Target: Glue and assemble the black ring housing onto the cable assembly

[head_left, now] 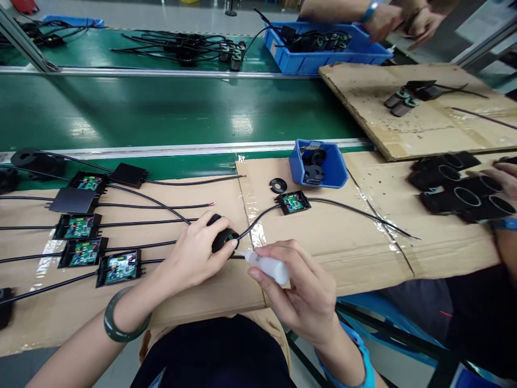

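My left hand [193, 253] is closed around a small black round part [222, 237] on the cardboard mat [331, 237]. A black cable runs from this part to an open black box with a green circuit board [293, 202]. My right hand [301, 291] grips a small white squeeze bottle [267, 265], its thin nozzle touching the black part at my left fingertips. A green bangle [121, 326] sits on my left wrist. A loose black ring [278, 185] lies beyond the box.
Several open boxes with circuit boards and cables [86, 245] lie in a row at left. A small blue bin [321, 163] holds black rings. Black cylindrical parts [456, 186] sit at right by another person's hand [504, 180]. A green conveyor belt [161, 110] runs behind; another person's hands [399, 21] work over a blue tray [323, 51].
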`<state>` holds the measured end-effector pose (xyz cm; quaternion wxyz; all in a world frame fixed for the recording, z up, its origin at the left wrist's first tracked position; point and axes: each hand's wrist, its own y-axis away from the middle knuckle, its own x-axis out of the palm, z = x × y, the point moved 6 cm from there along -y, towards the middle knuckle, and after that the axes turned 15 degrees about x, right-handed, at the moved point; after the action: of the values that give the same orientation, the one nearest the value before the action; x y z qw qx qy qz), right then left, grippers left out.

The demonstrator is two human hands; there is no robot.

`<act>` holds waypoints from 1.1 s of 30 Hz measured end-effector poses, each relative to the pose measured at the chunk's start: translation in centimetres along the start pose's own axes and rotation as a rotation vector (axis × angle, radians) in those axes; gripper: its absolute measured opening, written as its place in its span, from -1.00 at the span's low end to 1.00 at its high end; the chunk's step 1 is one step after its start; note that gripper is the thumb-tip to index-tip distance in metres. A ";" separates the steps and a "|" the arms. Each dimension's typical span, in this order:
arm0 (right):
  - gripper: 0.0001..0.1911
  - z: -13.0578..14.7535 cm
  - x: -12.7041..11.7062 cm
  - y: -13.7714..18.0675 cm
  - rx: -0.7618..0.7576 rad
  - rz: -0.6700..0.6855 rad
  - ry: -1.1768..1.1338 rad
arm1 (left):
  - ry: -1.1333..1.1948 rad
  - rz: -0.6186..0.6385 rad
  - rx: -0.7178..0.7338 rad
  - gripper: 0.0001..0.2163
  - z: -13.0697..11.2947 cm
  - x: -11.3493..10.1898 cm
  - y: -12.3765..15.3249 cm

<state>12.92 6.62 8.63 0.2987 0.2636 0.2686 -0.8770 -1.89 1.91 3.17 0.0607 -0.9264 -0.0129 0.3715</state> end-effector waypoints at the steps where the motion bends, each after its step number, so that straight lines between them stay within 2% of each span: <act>1: -0.78 0.1 0.0 0.0 0.006 0.007 -0.015 | 0.001 -0.001 0.001 -0.85 0.0 0.0 0.0; 8: -0.79 0.3 -0.2 0.1 0.040 0.033 -0.080 | -0.030 -0.005 0.003 -0.85 -0.1 0.2 0.1; 15: -0.78 0.3 -0.3 0.2 0.010 -0.012 -0.048 | -0.027 -0.022 0.018 -0.85 -0.3 0.1 0.2; 23: -0.80 -0.2 -0.2 0.5 0.101 0.006 -0.176 | -0.010 -0.046 0.036 -0.84 -0.5 0.0 0.3; 30: -0.79 -1.1 -0.4 0.5 0.105 -0.038 -0.174 | 0.027 -0.078 0.042 -0.83 -0.3 0.1 0.4; 33: -0.80 -2.3 -0.6 1.0 0.200 -0.071 -0.258 | 0.096 -0.088 0.020 -0.85 0.3 0.1 0.4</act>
<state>14.70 7.62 7.05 0.2718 0.1677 0.1486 -0.9359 -2.03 1.58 2.88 0.0866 -0.9410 -0.0470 0.3237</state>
